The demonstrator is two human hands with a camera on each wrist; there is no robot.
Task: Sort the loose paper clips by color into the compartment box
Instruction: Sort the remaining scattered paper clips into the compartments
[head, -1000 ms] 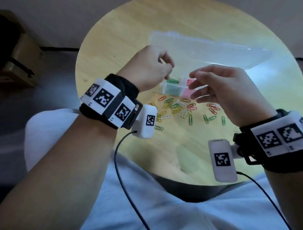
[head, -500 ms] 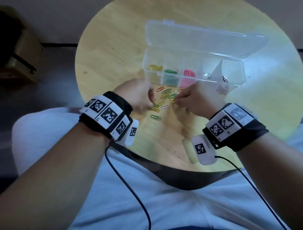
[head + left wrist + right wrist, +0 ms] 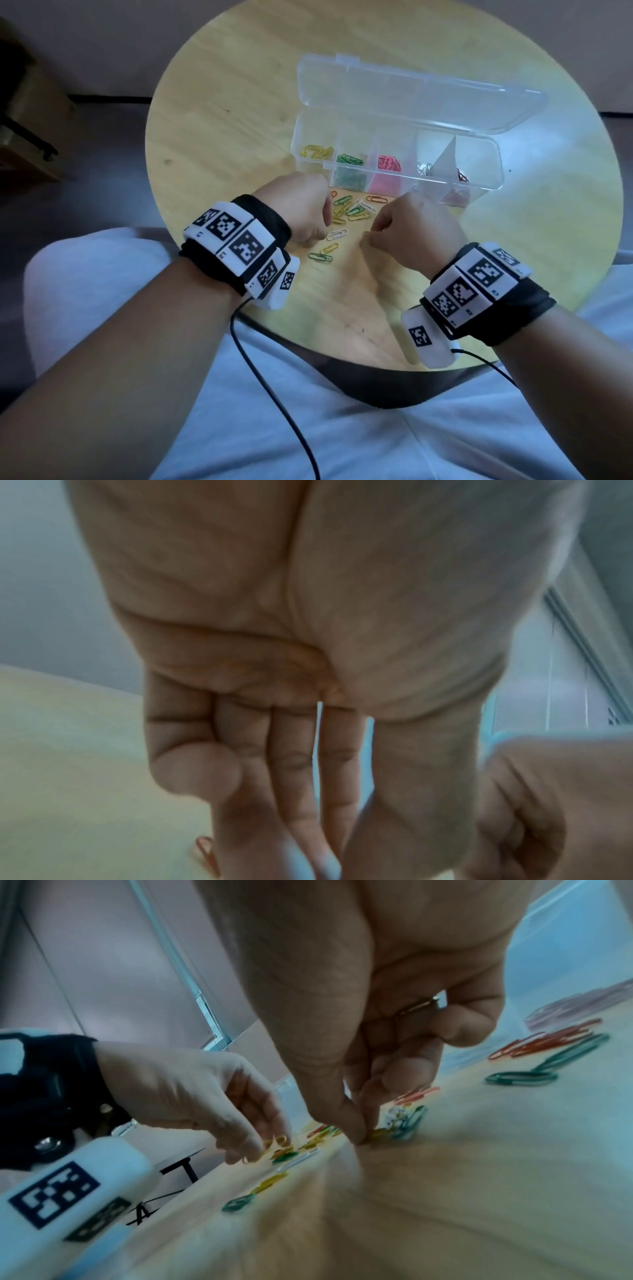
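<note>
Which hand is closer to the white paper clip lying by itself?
Left. The left hand sits right beside the white paper clip; the right hand is farther off on its other side.

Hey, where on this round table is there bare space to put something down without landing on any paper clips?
Bare wood lies left of the compartment box out to the table edge, and in front of both wrists. It is crowded between the left hand and right hand, where the loose clips lie.

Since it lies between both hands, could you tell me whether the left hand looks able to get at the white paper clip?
Probably yes: the white paper clip lies uncovered on the table beside the left hand, with nothing between them.
</note>
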